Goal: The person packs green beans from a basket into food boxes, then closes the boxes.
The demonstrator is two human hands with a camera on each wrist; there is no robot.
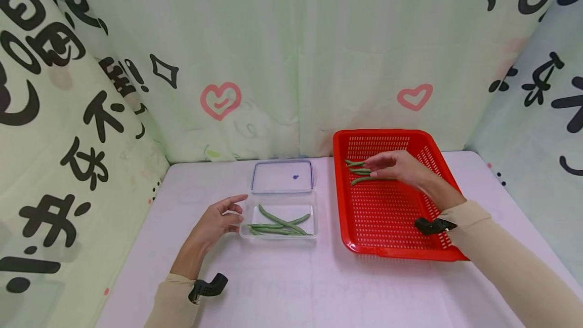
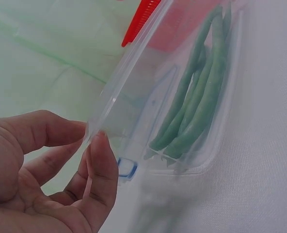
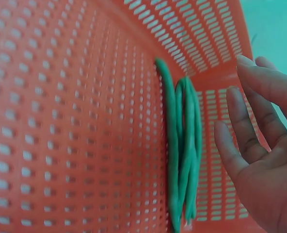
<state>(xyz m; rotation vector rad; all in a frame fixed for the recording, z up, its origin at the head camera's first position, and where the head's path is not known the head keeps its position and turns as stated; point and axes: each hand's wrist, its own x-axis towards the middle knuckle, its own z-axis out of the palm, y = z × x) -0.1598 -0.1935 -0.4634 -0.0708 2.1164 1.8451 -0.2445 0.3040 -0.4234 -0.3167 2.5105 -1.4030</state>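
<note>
My left hand (image 1: 220, 222) is at the left end of a clear plastic food container (image 1: 278, 197), its thumb and fingertips pinching the rim in the left wrist view. Several green beans (image 1: 284, 223) lie crossed inside this container. Over in the red plastic basket (image 1: 387, 227), more green beans (image 3: 184, 145) lie side by side near the far left wall. Just above them hovers my right hand (image 1: 398, 168), fingers spread and slightly bent with nothing between them. It partly covers those beans in the head view.
Behind the container lies its clear lid (image 1: 282, 177) with a blue edge. A pale cloth covers the table (image 1: 273, 282). Printed fabric curtains (image 1: 300, 65) close in the back and both sides. The basket's raised rim surrounds the right hand's area.
</note>
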